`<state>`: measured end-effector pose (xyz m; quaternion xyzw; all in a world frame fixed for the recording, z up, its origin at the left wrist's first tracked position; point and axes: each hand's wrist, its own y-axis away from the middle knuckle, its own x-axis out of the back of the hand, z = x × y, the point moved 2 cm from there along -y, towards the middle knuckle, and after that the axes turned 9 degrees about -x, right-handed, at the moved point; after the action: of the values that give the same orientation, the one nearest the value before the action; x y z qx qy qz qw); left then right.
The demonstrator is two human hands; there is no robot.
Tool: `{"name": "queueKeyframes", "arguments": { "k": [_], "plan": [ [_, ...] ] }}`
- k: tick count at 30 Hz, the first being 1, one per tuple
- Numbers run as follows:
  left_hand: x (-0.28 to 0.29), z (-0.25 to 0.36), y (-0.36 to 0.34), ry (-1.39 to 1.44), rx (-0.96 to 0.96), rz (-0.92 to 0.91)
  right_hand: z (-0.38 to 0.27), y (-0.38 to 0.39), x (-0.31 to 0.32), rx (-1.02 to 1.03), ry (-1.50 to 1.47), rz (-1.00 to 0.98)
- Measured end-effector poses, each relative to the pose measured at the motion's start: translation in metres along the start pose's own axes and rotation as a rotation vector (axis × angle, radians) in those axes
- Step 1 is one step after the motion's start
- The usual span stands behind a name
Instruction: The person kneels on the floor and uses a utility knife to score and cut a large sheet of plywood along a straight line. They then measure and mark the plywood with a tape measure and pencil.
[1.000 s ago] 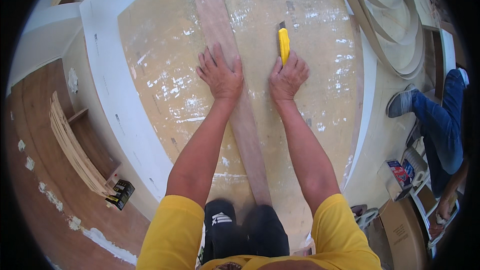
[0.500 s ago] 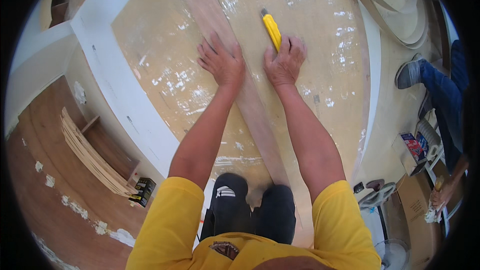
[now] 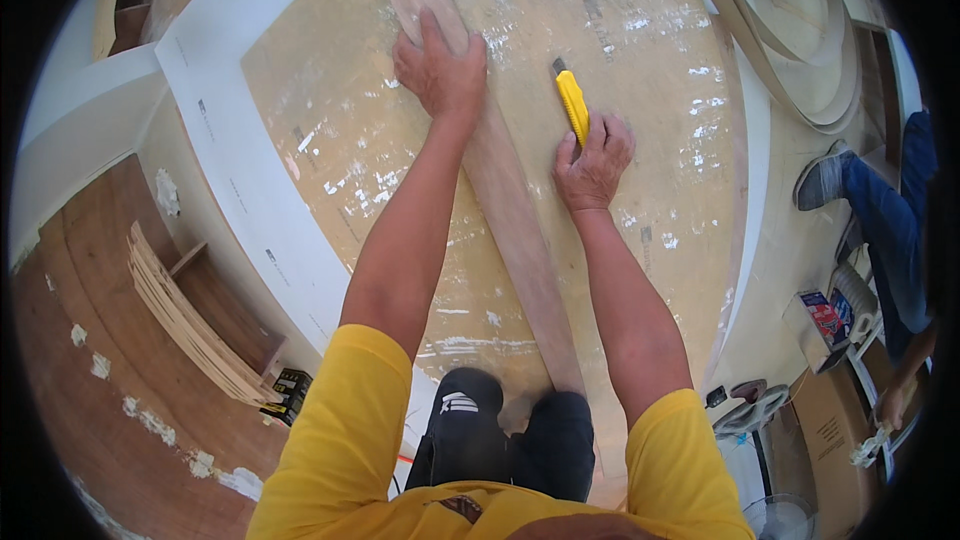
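Observation:
A long, narrow wooden strip [image 3: 505,210] lies lengthwise across a tan board [image 3: 345,100] with white smears. My left hand [image 3: 440,70] grips the strip at its far part, thumb at the right edge and fingers over the left. To the right, my right hand [image 3: 597,162] is closed round a yellow utility knife [image 3: 572,105]. The knife's dark tip points away from me, and its rear end is hidden in the hand. Knife and right hand are a short way from the strip, over the board.
White sheet [image 3: 240,180] borders the board's left side. Thin wooden strips [image 3: 190,315] and a black box [image 3: 288,395] are at lower left. Curled sheet material [image 3: 790,50] stands at upper right. Another person's jeans-clad leg [image 3: 880,200] and a cardboard box [image 3: 830,420] are at right.
My left hand has slid farther along the wooden strip, away from me. My right hand, still holding the utility knife, appears nearer and farther right; the view has shifted slightly.

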<state>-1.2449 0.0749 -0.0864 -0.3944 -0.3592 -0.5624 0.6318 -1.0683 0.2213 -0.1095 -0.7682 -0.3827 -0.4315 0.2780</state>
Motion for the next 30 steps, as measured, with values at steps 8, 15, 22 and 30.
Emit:
{"name": "queueKeyframes", "arguments": {
  "k": [8,15,22,30],
  "plan": [
    [-0.010,0.002,0.002,-0.045,0.055,0.071,0.001,0.000,0.000,-0.020,0.035,-0.019],
    [-0.007,0.000,0.000,-0.028,0.010,0.102,0.001,-0.001,0.001,-0.014,-0.009,-0.008],
    [-0.010,-0.009,0.005,-0.110,-0.092,0.006,0.006,0.002,-0.006,0.013,-0.013,0.031],
    [-0.023,-0.008,0.009,-0.243,-0.023,0.073,0.004,0.006,-0.007,0.018,0.018,0.049]
  ]
}}
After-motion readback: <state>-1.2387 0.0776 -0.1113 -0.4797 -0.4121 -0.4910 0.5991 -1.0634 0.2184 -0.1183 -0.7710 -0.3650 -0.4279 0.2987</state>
